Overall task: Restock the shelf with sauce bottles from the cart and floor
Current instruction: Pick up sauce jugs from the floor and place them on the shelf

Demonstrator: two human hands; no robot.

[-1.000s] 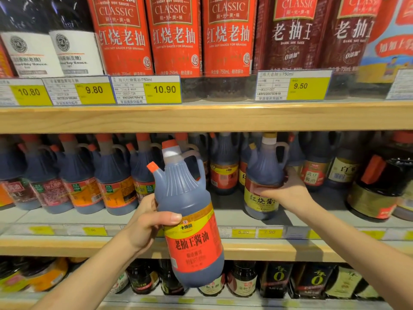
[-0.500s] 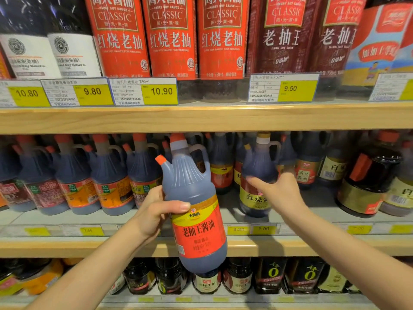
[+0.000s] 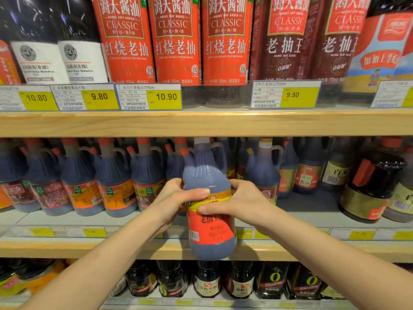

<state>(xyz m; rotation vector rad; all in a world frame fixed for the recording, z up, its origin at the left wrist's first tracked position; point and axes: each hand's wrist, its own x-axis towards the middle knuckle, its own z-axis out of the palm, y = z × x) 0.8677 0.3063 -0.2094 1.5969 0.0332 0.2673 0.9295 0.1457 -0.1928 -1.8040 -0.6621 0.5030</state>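
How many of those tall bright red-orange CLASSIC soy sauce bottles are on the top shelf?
3, side by side on the top shelf: left, middle, right, above the 10.90 price tag. More may stand hidden behind them.

You grip one sauce bottle [image 3: 210, 211] upright with both hands: left hand [image 3: 176, 200] and right hand [image 3: 241, 202] wrapped round its middle, thumbs on the red label, just before the middle shelf [image 3: 67, 247] front edge, jugs [image 3: 111, 182] behind.
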